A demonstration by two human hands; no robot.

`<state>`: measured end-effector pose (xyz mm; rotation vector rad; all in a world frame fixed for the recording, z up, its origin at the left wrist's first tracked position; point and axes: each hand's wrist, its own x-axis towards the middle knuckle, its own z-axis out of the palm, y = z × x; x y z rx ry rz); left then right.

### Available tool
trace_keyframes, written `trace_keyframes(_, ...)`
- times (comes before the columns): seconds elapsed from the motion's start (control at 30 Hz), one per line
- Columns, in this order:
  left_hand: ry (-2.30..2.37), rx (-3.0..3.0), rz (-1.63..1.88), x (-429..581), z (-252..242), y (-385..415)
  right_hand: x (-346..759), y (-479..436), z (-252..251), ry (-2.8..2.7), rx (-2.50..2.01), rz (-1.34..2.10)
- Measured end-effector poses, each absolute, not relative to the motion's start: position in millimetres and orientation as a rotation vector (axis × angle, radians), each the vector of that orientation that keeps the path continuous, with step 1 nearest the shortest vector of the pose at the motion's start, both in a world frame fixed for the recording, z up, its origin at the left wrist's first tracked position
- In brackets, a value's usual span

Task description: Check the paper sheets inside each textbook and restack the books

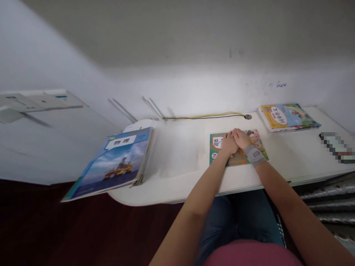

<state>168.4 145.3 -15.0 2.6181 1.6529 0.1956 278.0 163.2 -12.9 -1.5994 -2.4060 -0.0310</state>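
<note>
A green textbook point(239, 160) with a colourful picture on its cover lies flat on the white desk. My left hand point(230, 144) rests on the middle of the cover, fingers stretched out. Against it lies my right hand point(242, 139), also flat, its fingertips meeting or slightly overlapping the left ones. A grey band point(254, 155) wraps my right wrist. Part of the cover is hidden under both hands, and neither hand grips anything.
At left, a stack topped by a blue physics textbook point(119, 159) overhangs the desk point(177, 184). Another book stack point(288, 116) sits at the back right, near a pixelated phone-like object point(337, 147). A yellow and black cable point(205, 116) runs along the wall into a hole.
</note>
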Motion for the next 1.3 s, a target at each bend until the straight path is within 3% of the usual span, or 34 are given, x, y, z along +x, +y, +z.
trace_keyframes(0.47, 2.396, 1.927, 0.475, 122, -17, 146, 345, 153, -25, -2.289, -1.942, -0.197)
trace_keyframes(0.73, 1.998, 1.616, 1.058, 101, -5, 146, 336, 145, -21, -2.265, -1.772, -0.271)
trace_keyframes(1.07, 1.393, 1.432, 0.917, 55, 28, 177, 358, 155, -20, -2.236, -1.557, -0.013)
trace_keyframes(1.3, 1.243, 1.303, 0.978, 44, 25, 177, 378, 169, 4, -2.172, -1.432, 0.273)
